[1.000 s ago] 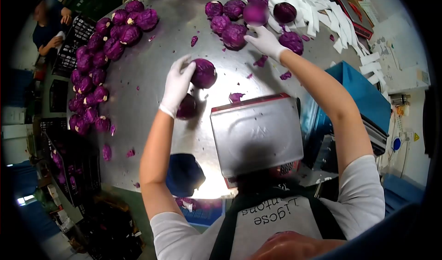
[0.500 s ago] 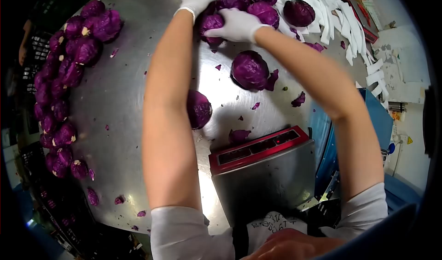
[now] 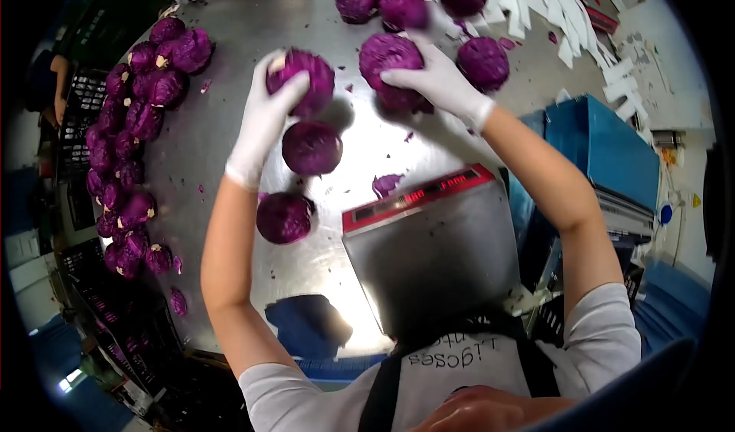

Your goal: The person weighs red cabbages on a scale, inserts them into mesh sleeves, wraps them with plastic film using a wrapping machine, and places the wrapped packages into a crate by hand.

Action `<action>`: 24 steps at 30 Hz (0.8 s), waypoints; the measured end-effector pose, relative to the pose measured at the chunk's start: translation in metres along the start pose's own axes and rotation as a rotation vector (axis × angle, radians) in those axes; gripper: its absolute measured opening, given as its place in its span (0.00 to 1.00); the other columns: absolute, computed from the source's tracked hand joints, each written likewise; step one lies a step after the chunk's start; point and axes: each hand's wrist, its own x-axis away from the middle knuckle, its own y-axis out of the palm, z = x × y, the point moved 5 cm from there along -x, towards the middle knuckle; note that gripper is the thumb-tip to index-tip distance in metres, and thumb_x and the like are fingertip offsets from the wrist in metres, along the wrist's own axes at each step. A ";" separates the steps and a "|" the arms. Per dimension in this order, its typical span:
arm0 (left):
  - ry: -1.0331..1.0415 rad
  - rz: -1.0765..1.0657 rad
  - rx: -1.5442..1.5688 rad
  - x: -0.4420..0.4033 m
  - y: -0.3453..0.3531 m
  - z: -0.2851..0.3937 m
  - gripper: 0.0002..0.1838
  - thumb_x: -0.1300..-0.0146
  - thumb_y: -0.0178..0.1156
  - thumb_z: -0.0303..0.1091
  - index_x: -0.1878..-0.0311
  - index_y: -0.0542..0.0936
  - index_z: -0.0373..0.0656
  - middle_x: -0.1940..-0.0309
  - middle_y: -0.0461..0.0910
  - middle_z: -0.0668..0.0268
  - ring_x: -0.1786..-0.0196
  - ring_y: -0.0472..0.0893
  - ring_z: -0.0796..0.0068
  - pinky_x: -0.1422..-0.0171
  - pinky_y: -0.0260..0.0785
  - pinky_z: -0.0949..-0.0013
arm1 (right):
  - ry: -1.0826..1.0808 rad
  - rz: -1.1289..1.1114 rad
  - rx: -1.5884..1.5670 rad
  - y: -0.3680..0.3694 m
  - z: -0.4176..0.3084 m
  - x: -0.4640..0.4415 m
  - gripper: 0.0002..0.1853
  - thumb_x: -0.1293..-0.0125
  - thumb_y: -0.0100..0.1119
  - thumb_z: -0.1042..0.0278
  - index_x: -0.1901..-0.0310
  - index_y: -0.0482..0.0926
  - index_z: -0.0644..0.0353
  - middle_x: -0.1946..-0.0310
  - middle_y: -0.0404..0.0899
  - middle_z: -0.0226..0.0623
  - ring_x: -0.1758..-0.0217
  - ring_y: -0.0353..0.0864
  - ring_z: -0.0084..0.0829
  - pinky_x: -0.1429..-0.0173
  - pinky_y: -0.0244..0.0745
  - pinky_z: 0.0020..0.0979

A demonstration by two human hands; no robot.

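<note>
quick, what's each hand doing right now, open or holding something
Left hand: closed around a cabbage, holding it.
Right hand: closed around another cabbage; can't tell if it's lifted.

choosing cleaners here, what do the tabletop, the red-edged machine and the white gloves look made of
Tabletop: bare grey metal, probably stainless steel, given its streaky glare.
Machine top: satin-grey metal, likely steel, by its soft sheen; the red display strip could be plastic or painted metal.
White gloves: thin, matte and close-fitting, perhaps latex or nitrile; fabric isn't ruled out.
</note>
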 end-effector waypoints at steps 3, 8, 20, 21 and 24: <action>-0.034 -0.142 -0.159 0.110 0.029 0.028 0.36 0.45 0.70 0.36 0.34 0.66 0.39 0.43 0.72 0.59 0.40 0.72 0.69 0.33 0.64 0.66 | 0.021 -0.019 -0.100 -0.015 -0.017 0.119 0.37 0.49 0.73 0.64 0.38 0.66 0.60 0.44 0.72 0.41 0.43 0.74 0.32 0.36 0.68 0.33; -0.155 -0.158 -0.307 0.244 0.075 0.022 0.39 0.51 0.73 0.38 0.36 0.68 0.37 0.44 0.71 0.53 0.41 0.74 0.59 0.34 0.65 0.63 | -0.017 -0.118 0.045 -0.012 -0.004 0.260 0.37 0.51 0.74 0.70 0.39 0.66 0.60 0.44 0.71 0.42 0.39 0.72 0.35 0.34 0.66 0.33; 0.128 0.076 -0.803 0.337 0.173 0.056 0.38 0.57 0.76 0.40 0.39 0.76 0.44 0.39 0.69 0.50 0.35 0.67 0.52 0.31 0.59 0.56 | 0.094 -0.051 -0.221 -0.011 0.008 0.348 0.35 0.45 0.71 0.65 0.38 0.65 0.65 0.47 0.73 0.40 0.44 0.75 0.29 0.38 0.71 0.29; 0.204 0.099 -0.697 0.339 0.176 0.059 0.36 0.57 0.76 0.39 0.42 0.77 0.43 0.40 0.70 0.53 0.37 0.68 0.55 0.32 0.60 0.56 | 0.091 -0.082 -0.247 -0.012 0.005 0.350 0.35 0.45 0.71 0.65 0.38 0.65 0.65 0.47 0.74 0.41 0.44 0.75 0.29 0.38 0.71 0.29; 0.289 -0.048 -0.566 0.344 0.193 0.080 0.27 0.56 0.76 0.34 0.50 0.80 0.42 0.57 0.77 0.62 0.54 0.75 0.66 0.46 0.69 0.65 | 0.072 -0.156 -0.321 -0.016 -0.007 0.361 0.33 0.42 0.69 0.64 0.38 0.66 0.65 0.46 0.74 0.41 0.43 0.74 0.29 0.37 0.70 0.30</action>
